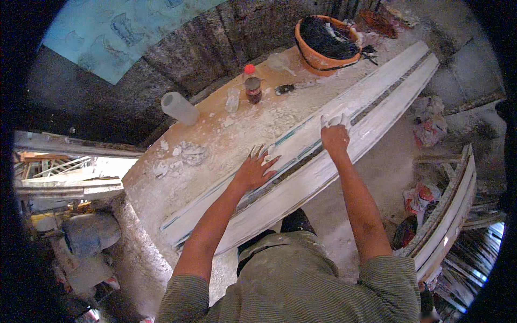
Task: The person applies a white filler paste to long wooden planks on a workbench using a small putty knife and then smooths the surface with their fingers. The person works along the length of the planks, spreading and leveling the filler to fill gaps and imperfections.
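Two long white plaster-like strips, a far one (371, 91) and a near one (301, 191), run diagonally side by side over the work table, with a dark gap between them. Fingers spread, my left hand (254, 170) rests on the far strip, its fingertips coated white. Further right, my right hand (335, 137) reaches across to the far strip near the gap. Its fingers curl around a white, wet-looking plaster lump (336, 120), whose exact shape is hard to make out. Thin teal lines (301, 156) show along parts of the far strip.
On the dusty table (215, 140) stand a white plastic container (180, 109), a bottle with dark contents (253, 91) and an orange basket of black fibres (328, 40). White crumbs (188, 153) lie at the left. Curved white pieces (449, 215) lean at the right.
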Motion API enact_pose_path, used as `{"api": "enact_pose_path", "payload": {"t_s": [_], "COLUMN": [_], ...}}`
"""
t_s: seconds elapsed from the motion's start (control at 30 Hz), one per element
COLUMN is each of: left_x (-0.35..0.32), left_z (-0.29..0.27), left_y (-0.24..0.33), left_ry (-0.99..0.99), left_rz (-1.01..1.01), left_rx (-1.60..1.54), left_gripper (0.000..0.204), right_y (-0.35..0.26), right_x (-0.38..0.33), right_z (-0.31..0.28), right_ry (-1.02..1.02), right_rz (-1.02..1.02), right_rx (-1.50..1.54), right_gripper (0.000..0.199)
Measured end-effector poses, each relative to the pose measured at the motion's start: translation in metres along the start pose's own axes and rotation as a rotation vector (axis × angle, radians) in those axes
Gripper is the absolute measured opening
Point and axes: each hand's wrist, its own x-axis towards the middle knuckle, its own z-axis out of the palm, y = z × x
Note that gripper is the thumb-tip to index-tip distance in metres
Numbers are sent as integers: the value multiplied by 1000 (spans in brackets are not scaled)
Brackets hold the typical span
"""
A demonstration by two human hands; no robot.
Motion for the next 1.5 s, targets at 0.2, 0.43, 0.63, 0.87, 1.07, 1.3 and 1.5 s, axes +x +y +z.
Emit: {"api": "enact_pose_path", "payload": {"t_s": [0.2,0.43,0.63,0.87,1.07,1.3,1.5], "left_x": [-127,-273,-344,-336,-268,-132,-7], "left_z": [-14,-28,-22,-21,-23,-18,-18], "left_y": [-16,-15,-17,-27,-20,4,36], "left_ry": [-255,-228,-169,-90,-163,-83,-178], "left_rz": [-155,-329,-381,-256,-112,23,23], "left_rx": [84,121,107,120,148,181,175], "left_gripper": [58,62,64,62,55,54,53], "right_y": [-140,-155,-107,-207,-185,-42,2], "right_x": [-143,-159,-116,-242,-236,-92,-67], "right_z": [18,61,47,65,38,18,31], "right_ry": [-389,-335,-5,-349,120,-182,-449], "right_rz": [-465,-221,-295,-476,-581,-256,-639], "right_rx": [43,106,-148,-18,293,135,149], "right_gripper": [52,56,34,56,83,75,43]}}
